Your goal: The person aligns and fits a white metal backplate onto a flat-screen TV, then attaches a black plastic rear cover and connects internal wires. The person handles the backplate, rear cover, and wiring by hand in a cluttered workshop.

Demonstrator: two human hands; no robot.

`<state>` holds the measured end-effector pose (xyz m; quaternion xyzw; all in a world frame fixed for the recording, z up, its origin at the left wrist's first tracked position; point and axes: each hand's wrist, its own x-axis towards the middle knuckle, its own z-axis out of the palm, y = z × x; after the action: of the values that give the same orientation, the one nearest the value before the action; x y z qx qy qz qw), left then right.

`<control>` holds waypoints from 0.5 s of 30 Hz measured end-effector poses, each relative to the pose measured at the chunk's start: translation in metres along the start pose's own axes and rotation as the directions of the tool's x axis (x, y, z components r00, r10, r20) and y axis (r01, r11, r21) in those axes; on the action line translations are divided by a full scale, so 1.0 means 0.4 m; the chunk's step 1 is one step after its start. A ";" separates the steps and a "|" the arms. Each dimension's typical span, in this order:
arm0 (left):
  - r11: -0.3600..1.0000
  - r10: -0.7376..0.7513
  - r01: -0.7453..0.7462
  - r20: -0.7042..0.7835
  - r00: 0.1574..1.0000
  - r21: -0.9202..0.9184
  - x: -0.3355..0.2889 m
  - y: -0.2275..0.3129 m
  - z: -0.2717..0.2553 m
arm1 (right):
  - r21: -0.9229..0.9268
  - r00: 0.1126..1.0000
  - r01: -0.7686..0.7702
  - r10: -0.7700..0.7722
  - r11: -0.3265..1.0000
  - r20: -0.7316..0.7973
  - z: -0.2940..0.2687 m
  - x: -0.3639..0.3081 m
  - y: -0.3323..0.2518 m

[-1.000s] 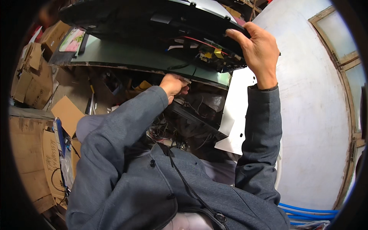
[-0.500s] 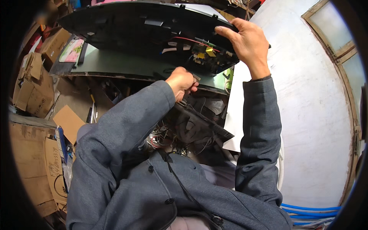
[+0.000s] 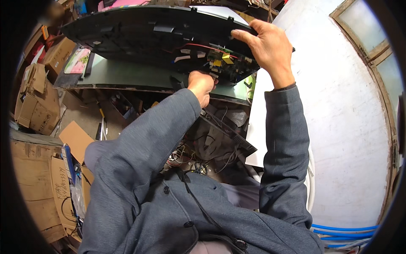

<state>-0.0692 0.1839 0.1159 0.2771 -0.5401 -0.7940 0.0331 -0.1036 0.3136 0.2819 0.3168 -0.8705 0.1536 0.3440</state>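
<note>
A wide black flat-screen TV or monitor [image 3: 139,36] stands tilted on the green worktop [image 3: 122,74], its open side toward me. My right hand [image 3: 270,48] grips its upper right edge, the thumb on the inner side and the fingers behind. Low in the right part sits a circuit board [image 3: 226,63] with yellow parts and a red wire beside it. My left hand [image 3: 201,84] is closed just below the board, near its lower left. A small pale end shows at its fingertips, but what it holds is mostly hidden.
Below the worktop, a dark slotted panel [image 3: 228,131] leans among tangled cables [image 3: 179,156]. Cardboard boxes [image 3: 40,106] are piled at the left. A white wall or panel [image 3: 334,127] rises at the right, with blue tubes [image 3: 342,233] at its foot.
My left hand has moved up toward the circuit board, from the worktop's front edge. The TV or monitor and my right hand have shifted slightly left.
</note>
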 end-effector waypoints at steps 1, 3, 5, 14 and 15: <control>1.000 -0.018 0.018 -0.008 1.000 -0.025 -0.011 0.001 0.001 | -0.003 1.000 0.001 -0.001 1.000 -0.008 0.000 -0.002 0.001; 1.000 0.025 -0.024 0.028 0.999 -0.010 -0.012 -0.009 -0.002 | -0.007 1.000 0.003 -0.003 1.000 -0.021 0.000 -0.006 0.001; 0.999 0.049 -0.050 0.043 0.998 0.011 -0.019 -0.020 -0.005 | 0.015 1.000 -0.018 0.018 1.000 0.012 -0.002 -0.011 -0.002; 0.758 0.449 -0.376 -0.008 0.893 0.534 -0.051 -0.082 -0.043 | 0.014 0.999 0.005 -0.005 1.000 -0.039 0.004 -0.020 -0.003; 0.709 0.484 -0.419 0.041 0.874 0.567 -0.050 -0.090 -0.052 | 0.022 0.999 0.004 -0.003 1.000 -0.039 0.004 -0.020 -0.004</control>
<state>-0.0335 0.1884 0.0867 0.1772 -0.7967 -0.5510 0.1739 -0.0990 0.3150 0.2753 0.3191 -0.8614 0.1684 0.3575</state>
